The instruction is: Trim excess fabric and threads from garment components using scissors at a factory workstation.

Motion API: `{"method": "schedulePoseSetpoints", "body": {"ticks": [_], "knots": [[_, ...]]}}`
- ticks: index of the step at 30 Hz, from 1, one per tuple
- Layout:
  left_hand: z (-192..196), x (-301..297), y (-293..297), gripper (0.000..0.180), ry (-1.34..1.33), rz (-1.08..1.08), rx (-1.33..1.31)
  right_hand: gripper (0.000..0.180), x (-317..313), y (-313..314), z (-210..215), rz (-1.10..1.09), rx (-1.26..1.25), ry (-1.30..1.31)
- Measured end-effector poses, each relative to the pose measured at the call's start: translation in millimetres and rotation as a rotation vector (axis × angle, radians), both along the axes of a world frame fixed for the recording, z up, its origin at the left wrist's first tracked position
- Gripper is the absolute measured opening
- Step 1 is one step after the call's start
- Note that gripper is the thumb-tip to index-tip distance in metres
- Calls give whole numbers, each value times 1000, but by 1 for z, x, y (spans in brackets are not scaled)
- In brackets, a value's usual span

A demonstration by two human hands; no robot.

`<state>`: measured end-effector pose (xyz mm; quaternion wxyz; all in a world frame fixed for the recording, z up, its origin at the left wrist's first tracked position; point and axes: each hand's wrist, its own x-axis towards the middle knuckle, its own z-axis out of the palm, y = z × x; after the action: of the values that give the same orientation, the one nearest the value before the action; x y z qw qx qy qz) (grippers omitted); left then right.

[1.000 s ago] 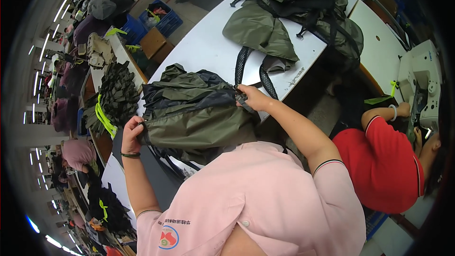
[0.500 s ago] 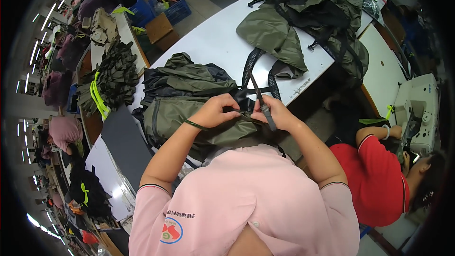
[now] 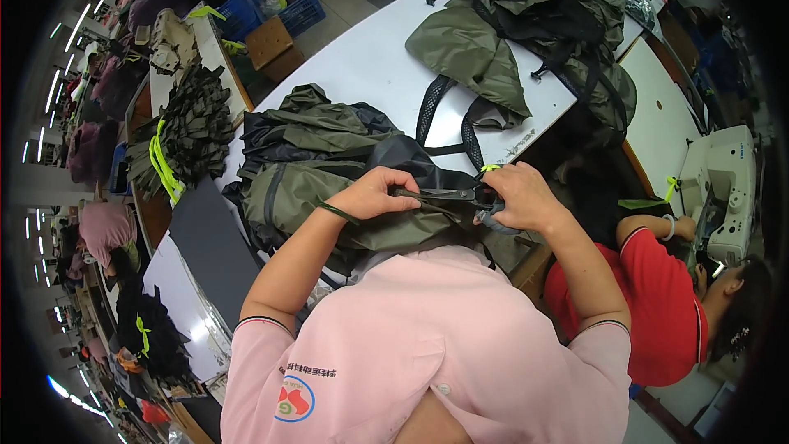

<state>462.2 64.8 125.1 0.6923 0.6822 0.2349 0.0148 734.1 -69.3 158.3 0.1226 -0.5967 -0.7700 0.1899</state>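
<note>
My right hand [image 3: 526,197] is closed round the grey-wrapped handles of a pair of scissors [image 3: 457,195]. Their blades point left toward my left hand [image 3: 379,195], whose thumb and fingers pinch the edge of an olive-green bag [image 3: 316,197] close to the blade tips. The exact bit of fabric or thread in that pinch is too small to make out. The bag lies bunched on the white table's near edge, with black fabric showing behind my hands. A green band circles my left wrist.
More olive bags with black straps [image 3: 468,41] lie on the white table [image 3: 362,57] to the far right. A bundle of dark strips [image 3: 193,119] stands at the left. On the right, a person in red [image 3: 649,304] sits by a sewing machine [image 3: 730,189].
The scissors have swung from upright in my right hand to pointing left, their blades now at my left hand. My right hand has moved slightly right. Black fabric has risen behind the hands.
</note>
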Motion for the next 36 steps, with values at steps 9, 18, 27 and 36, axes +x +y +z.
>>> {"method": "schedulePoseSetpoints", "body": {"ticks": [9, 18, 27, 36], "knots": [[5, 0, -2, 13, 23, -8, 26, 48, 1, 0, 0, 17, -32, -2], [0, 7, -2, 14, 28, -11, 4, 47, 4, -1, -11, 31, -43, 44], [0, 7, -4, 15, 45, -20, 65, 42, 9, -3, -23, 28, -9, 32], [43, -58, -1, 13, -4, 187, 167, 46, -5, -10, -19, -266, -4, 327]]}}
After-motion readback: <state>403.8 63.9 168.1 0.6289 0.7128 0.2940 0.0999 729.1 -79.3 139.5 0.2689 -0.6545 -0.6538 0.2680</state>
